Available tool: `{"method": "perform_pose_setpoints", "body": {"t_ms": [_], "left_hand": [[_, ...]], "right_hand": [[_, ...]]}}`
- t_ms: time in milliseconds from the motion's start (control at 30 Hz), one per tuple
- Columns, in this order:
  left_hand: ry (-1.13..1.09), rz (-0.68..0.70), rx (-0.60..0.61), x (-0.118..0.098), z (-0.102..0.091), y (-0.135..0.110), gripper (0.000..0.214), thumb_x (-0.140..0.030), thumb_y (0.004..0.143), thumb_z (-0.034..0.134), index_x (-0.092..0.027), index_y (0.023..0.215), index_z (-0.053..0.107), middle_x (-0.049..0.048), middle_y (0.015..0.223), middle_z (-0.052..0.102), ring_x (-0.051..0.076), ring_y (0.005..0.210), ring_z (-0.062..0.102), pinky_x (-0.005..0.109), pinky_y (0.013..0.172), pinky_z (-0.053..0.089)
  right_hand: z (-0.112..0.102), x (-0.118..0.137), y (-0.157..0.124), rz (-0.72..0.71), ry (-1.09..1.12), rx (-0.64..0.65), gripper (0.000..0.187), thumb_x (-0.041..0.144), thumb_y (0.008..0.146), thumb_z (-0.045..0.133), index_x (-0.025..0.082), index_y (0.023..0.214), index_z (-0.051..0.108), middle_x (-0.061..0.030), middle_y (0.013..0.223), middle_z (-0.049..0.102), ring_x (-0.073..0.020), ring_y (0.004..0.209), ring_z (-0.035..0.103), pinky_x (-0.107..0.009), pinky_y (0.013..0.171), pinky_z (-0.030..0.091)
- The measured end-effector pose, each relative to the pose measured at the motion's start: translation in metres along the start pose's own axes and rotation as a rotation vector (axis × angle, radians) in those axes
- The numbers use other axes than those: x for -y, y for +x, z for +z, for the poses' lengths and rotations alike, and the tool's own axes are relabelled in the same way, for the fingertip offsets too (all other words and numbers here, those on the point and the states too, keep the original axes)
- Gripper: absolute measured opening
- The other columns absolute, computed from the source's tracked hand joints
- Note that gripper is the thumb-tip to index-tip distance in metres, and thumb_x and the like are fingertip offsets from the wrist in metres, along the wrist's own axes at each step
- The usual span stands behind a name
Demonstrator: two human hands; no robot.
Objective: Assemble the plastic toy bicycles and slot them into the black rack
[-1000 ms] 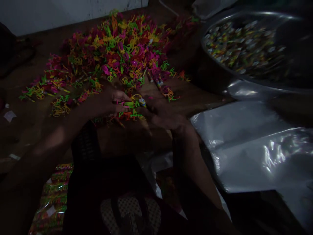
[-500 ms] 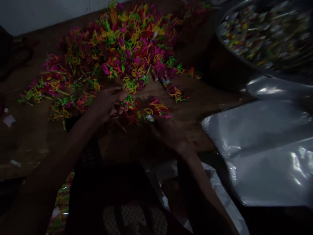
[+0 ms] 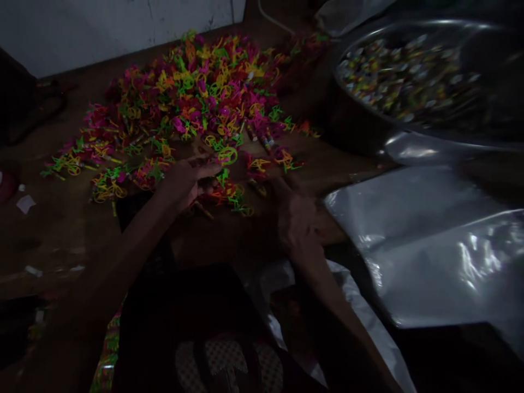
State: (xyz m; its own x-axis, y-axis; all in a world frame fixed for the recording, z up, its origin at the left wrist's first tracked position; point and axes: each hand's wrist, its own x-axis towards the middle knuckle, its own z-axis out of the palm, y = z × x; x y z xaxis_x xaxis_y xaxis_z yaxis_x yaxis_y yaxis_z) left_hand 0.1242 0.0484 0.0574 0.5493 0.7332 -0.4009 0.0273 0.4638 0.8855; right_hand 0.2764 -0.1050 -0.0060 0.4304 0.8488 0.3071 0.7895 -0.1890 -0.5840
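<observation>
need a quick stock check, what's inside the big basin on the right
The basin holds a heap of small pieces, with white and yellow showing. Only the upper layer is visible; anything beneath is covered.

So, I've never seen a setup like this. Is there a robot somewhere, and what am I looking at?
No robot: these are a person's two bare hands, seen by a camera worn on the head, looking forward and down. On the table lies a pile of small bright pieces, mostly pink, yellow and green. To the right, a shiny basin holds many small items, and shiny plastic lies nearer. The left hand has a green piece at its fingertips. The right hand is near loose pieces; it is too dark to tell whether it holds anything.
</observation>
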Motion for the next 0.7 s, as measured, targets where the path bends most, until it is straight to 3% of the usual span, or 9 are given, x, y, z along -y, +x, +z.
{"method": "perform_pose_setpoints", "body": {"t_ms": [200, 367, 500, 633, 700], "left_hand": [[0.116, 0.097, -0.026, -0.002, -0.005, -0.002, 0.012, -0.010, 0.076, 0.074, -0.015, 0.085, 0.069, 0.0003, 0.086, 0.072, 0.006, 0.063, 0.061, 0.017, 0.058, 0.049], [0.196, 0.159, 0.032, 0.000, 0.009, 0.002, 0.017, -0.017, 0.079, 0.075, -0.017, 0.095, 0.069, 0.0039, 0.104, 0.073, 0.018, 0.101, 0.070, 0.024, 0.077, 0.055], [0.114, 0.069, 0.073, 0.006, 0.013, 0.011, 0.018, -0.026, 0.090, 0.065, -0.020, 0.107, 0.066, 0.0057, 0.117, 0.071, 0.019, 0.091, 0.074, 0.031, 0.077, 0.057], [0.110, -0.010, -0.001, 0.019, 0.010, 0.013, 0.028, -0.042, 0.092, 0.062, -0.024, 0.113, 0.063, 0.0054, 0.108, 0.074, 0.018, 0.080, 0.075, 0.026, 0.065, 0.056], [0.096, -0.058, -0.018, 0.025, 0.008, 0.009, 0.029, -0.044, 0.091, 0.064, -0.022, 0.109, 0.063, 0.0059, 0.099, 0.076, 0.018, 0.072, 0.074, 0.023, 0.056, 0.053]], "right_hand": [[0.008, 0.003, -0.020, 0.054, -0.070, -0.087, 0.031, 0.027, 0.095, 0.042, 0.022, 0.099, 0.072, -0.0110, 0.088, 0.069, -0.0243, 0.073, 0.059, -0.036, 0.062, 0.043], [0.025, 0.003, -0.028, 0.005, -0.005, -0.055, 0.022, 0.027, 0.091, 0.049, 0.022, 0.095, 0.070, -0.0106, 0.102, 0.068, -0.0239, 0.090, 0.062, -0.036, 0.074, 0.053], [0.021, -0.001, -0.013, 0.103, -0.044, -0.205, 0.026, 0.025, 0.092, 0.045, 0.018, 0.098, 0.069, -0.0120, 0.094, 0.069, -0.0241, 0.081, 0.061, -0.038, 0.070, 0.051], [0.025, -0.004, 0.009, 0.118, -0.080, 0.011, 0.025, 0.027, 0.095, 0.048, 0.021, 0.105, 0.071, -0.0121, 0.110, 0.071, -0.0242, 0.084, 0.064, -0.036, 0.071, 0.050], [0.034, -0.007, 0.016, 0.106, -0.088, 0.041, 0.025, 0.027, 0.095, 0.049, 0.022, 0.108, 0.070, -0.0125, 0.121, 0.069, -0.0254, 0.091, 0.065, -0.037, 0.075, 0.050]]}}
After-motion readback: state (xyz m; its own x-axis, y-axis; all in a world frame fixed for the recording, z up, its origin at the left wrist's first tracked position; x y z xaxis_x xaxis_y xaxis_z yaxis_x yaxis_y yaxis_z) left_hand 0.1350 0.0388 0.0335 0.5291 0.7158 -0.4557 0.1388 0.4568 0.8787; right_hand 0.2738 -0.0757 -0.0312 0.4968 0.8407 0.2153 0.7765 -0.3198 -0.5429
